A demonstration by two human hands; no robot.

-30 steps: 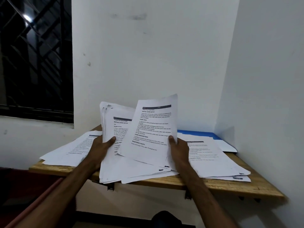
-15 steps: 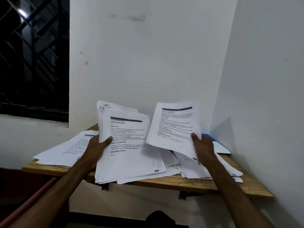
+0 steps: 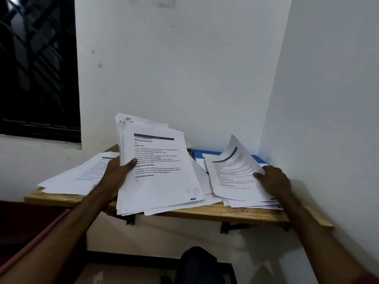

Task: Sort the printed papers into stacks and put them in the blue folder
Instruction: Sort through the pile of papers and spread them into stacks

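My left hand (image 3: 117, 171) grips a thick bundle of printed papers (image 3: 160, 181), tilted up off the wooden shelf (image 3: 205, 212), thumb on the top page. My right hand (image 3: 273, 179) holds a single printed sheet (image 3: 233, 173) by its right edge, low over the right stack of papers (image 3: 254, 202); the sheet's far corner curls upward. A third stack of papers (image 3: 82, 177) lies flat at the shelf's left end. The blue folder (image 3: 207, 153) lies at the back right against the wall, mostly covered by papers.
The shelf sits in a corner: white wall behind and a white side wall (image 3: 328, 119) close on the right. A dark barred window (image 3: 37, 68) is at the left. Metal brackets (image 3: 225, 228) hold the shelf. A dark rounded object (image 3: 196, 263) sits below.
My right hand has carried the single sheet from in front of the bundle rightward and down onto the right stack. The left hand has kept hold of the bundle.
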